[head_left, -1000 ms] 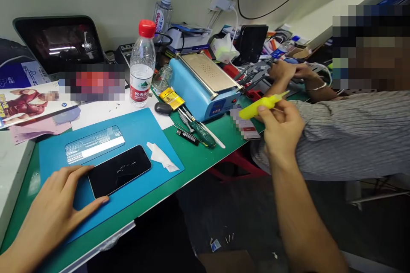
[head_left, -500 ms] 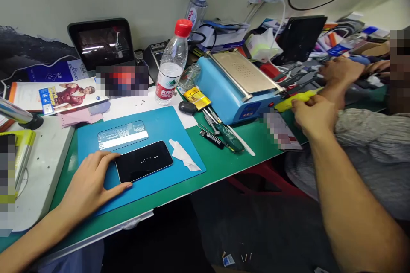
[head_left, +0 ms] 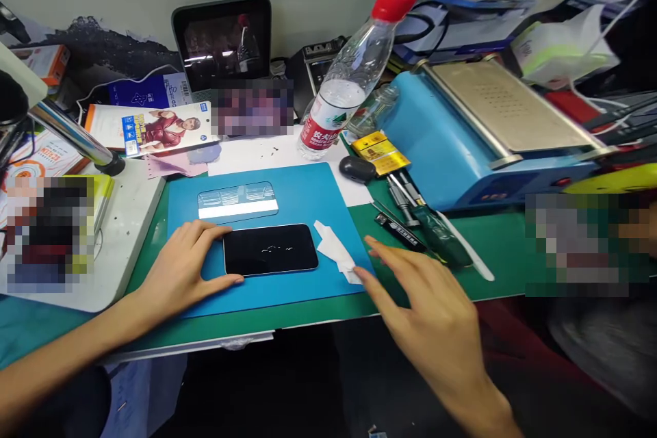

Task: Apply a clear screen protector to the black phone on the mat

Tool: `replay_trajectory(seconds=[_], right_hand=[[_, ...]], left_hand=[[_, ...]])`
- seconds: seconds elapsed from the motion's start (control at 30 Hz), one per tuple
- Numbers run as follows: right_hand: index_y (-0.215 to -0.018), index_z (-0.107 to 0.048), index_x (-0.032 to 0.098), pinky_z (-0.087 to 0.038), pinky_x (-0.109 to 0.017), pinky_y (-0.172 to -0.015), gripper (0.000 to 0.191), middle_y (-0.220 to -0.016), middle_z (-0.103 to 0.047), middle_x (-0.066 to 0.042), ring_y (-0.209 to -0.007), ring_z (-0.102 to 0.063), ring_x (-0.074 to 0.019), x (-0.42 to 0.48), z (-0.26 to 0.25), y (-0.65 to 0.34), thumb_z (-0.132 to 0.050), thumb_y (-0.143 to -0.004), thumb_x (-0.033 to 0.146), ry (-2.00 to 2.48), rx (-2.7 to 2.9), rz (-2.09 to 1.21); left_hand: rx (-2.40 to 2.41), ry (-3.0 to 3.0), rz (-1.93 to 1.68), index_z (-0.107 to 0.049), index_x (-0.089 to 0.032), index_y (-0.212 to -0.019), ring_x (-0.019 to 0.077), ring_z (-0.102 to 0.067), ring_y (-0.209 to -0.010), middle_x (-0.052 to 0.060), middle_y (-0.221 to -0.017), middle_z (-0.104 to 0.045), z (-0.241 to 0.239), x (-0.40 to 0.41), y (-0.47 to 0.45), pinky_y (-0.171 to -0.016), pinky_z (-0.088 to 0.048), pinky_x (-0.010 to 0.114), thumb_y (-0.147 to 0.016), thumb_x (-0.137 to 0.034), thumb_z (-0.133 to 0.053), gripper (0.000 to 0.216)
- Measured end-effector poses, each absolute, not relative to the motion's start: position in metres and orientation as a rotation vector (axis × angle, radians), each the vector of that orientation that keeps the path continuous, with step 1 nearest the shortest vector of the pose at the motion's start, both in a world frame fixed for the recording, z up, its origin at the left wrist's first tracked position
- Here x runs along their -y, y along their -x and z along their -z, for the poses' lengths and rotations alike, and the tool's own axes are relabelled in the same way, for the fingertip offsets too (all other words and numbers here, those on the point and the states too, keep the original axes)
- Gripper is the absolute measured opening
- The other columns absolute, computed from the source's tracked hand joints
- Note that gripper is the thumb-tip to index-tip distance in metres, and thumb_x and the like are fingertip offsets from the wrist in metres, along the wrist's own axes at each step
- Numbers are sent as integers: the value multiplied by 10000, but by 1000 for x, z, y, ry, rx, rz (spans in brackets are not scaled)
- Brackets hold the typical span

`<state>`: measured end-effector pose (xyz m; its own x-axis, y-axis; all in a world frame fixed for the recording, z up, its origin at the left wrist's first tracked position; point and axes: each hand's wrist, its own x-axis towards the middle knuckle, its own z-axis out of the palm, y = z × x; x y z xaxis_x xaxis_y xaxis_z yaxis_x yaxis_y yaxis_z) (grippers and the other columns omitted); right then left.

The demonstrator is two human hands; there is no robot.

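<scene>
A smartphone lies face up on a blue mat, with a few pale shiny marks on its black screen. My left hand grips its left end, thumb at the near edge and fingers at the far edge. Behind the phone rests a clear glass sheet with a dark border. A crumpled white tissue is at the mat's right side. My right hand is beside it, thumb and fingers apart, holding nothing; whether a fingertip touches the tissue I cannot tell.
A red-capped water bottle stands behind the mat. To the right are a green-handled screwdriver, a black lighter and a blue machine with a metal plate. A yellow object shows farther right. A lamp base borders the left.
My right hand has let go of the yellow object at the right and come back left beside the tissue. The view has swung left; my left hand stays on the phone.
</scene>
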<state>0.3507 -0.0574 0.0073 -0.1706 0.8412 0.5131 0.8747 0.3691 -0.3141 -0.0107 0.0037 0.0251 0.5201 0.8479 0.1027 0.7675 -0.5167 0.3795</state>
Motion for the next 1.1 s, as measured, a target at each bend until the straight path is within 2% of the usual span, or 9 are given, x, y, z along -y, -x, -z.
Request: replay_trajectory(seconds=[0.07, 0.17, 0.27, 0.4, 0.57, 0.67, 0.8, 0.93, 1.1], right_hand=[[-1441, -668, 269, -587, -449, -842, 419, -1133, -761, -88, -964, -739, -286, 56, -1, -340, -719, -1026, 287, 1509, 2018, 29], [-1204, -775, 249, -583, -370, -834, 180, -1052, -754, -44, -919, -730, -212, 47, 4, -340, -715, -1037, 274, 1473, 1941, -95], [-1047, -790, 234, -590, -335, -829, 58, -994, -768, -20, -886, -736, -182, 39, 1, -338, -744, -1013, 220, 1454, 1756, -131], [-1019, -781, 217, -596, -350, -837, 57, -960, -782, -30, -876, -739, -193, 34, -7, -325, -767, -983, 176, 1445, 1589, 11], [-1020, -759, 209, -602, -354, -814, 74, -959, -774, -43, -881, -740, -201, 31, -8, -305, -720, -998, 149, 1414, 1669, -26], [-1085, -745, 194, -605, -382, -873, 121, -1053, -786, -68, -966, -750, -219, 32, -7, -298, -706, -1000, 117, 1315, 1865, -51], [-1385, -662, 114, -586, -437, -1076, 327, -1307, -766, -151, -1265, -705, -260, 40, -8, -300, -628, -1065, 168, 1071, 2160, -107], [-1568, -515, 59, -460, -488, -1273, 476, -1536, -641, -188, -1523, -532, -265, 52, -1, -304, -413, -1152, 267, 1043, 2196, -236], [-1621, -408, -20, -262, -488, -1377, 661, -1692, -459, -212, -1655, -309, -293, 66, 8, -293, -383, -1155, 448, 1174, 2456, -78]], left_hand=[[-1348, -2477, -403, -539, -209, -1441, 325, -650, -1175, 122, -1296, -654, -25, -3, 11, -994, -541, 486, -998, -724, -627, 685], [-1341, -2486, -401, -540, -205, -1439, 322, -654, -1149, 121, -1284, -655, -25, -3, 11, -973, -544, 480, -992, -725, -634, 693], [-1339, -2493, -408, -546, -195, -1433, 324, -660, -1124, 126, -1267, -659, -25, -2, 11, -953, -550, 482, -994, -729, -627, 696], [-1349, -2468, -410, -560, -213, -1433, 336, -660, -1137, 125, -1264, -667, -24, -2, 10, -961, -553, 499, -983, -732, -643, 692], [-1323, -2522, -413, -531, -191, -1443, 332, -661, -1129, 138, -1268, -658, -23, -3, 10, -947, -555, 499, -999, -715, -632, 695], [-1318, -2561, -410, -519, -172, -1440, 336, -657, -1127, 149, -1266, -651, -23, -3, 10, -933, -557, 495, -1013, -714, -604, 696], [-1311, -2581, -425, -517, -168, -1441, 334, -660, -1105, 149, -1248, -654, -23, -3, 9, -926, -557, 494, -1018, -712, -594, 693], [-1304, -2593, -422, -528, -168, -1440, 335, -665, -1093, 147, -1239, -659, -23, -2, 8, -920, -554, 489, -1025, -710, -581, 685], [-1312, -2578, -433, -535, -162, -1438, 337, -665, -1092, 155, -1246, -665, -23, -1, 7, -920, -556, 499, -1029, -713, -570, 687]])
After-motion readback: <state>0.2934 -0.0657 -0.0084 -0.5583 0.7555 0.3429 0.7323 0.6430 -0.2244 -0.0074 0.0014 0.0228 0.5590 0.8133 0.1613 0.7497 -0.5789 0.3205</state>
